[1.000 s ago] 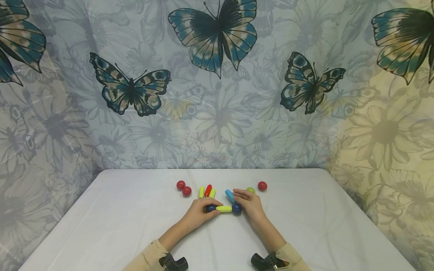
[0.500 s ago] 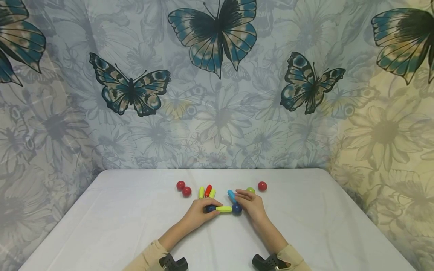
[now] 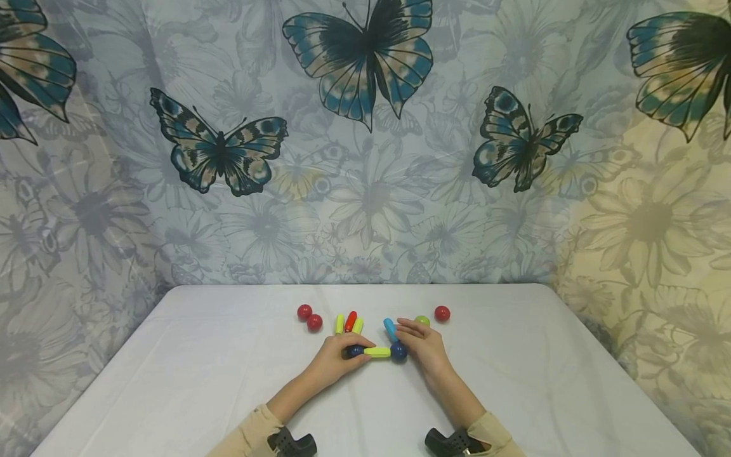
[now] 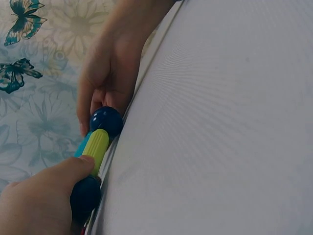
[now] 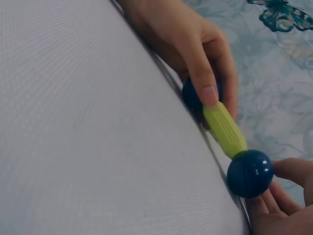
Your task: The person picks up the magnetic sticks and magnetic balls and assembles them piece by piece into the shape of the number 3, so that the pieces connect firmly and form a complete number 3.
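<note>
My left hand [image 3: 341, 354] grips a dark blue ball [image 4: 85, 198] at the left end of a yellow-green magnetic building stick [image 3: 377, 351], its thumb lying against the stick. A second dark blue ball [image 5: 250, 173] is joined to the stick's right end. From that ball a light blue magnetic stick [image 3: 390, 329] points away at a slant, its lower end meeting the ball. My right hand [image 3: 424, 346] holds the light blue stick near this joint, with fingers also close against the ball. The ball and hand partly hide that contact in the wrist views.
Beyond the left hand lie two yellow-green sticks [image 3: 339, 324] and a red stick [image 3: 351, 321]. Two red balls [image 3: 314, 323] sit further left. Behind the right hand are a green ball [image 3: 422, 320] and another red ball [image 3: 442, 313]. A white cloth covers the table [image 3: 171, 381].
The light blue stick has shifted slightly right and straightened against the right-hand dark blue ball, and the right hand moved a little with it. The left hand has stayed still.
</note>
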Tool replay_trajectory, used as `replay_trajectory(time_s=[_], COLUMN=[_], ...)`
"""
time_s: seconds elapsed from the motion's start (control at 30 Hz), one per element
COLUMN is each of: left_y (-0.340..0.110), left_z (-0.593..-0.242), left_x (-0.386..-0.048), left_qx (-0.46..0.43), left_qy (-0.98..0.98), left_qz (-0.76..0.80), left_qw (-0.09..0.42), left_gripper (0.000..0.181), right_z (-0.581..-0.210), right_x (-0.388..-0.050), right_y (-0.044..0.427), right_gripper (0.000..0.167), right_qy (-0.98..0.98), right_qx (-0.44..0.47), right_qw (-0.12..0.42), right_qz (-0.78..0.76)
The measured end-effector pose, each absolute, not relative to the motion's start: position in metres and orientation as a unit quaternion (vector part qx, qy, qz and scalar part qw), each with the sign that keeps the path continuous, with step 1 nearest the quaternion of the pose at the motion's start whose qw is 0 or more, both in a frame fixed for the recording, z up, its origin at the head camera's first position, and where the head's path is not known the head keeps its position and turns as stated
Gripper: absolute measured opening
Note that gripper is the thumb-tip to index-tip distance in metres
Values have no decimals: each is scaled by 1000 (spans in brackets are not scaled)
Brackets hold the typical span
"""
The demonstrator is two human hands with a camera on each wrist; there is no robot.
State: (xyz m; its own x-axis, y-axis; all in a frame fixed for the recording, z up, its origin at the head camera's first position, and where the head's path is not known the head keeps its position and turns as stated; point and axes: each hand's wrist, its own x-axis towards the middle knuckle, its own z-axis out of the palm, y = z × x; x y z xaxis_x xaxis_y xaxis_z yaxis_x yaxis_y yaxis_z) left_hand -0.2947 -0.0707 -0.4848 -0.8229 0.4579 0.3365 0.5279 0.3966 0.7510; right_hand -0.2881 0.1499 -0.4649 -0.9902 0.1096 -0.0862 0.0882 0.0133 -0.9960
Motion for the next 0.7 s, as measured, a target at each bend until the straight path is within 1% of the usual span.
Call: replay_trajectory(time_s=[0.3,0.7], left_y=[-70,-70], left_z=[-486,-489], left_x=[-295,-297], left_qx=[-296,-302], left_qy=[-834,-831], left_qz=[-463,-466], left_qw=[42,43], left_gripper=[23,22], right_z=[-466,-464], right_x=[-291,-290], right_y=[150,150], right_gripper=[44,46], right_qy=[-710,-714], right_qx=[-82,-86], right_qw=[1,7], right_qz=[700,695])
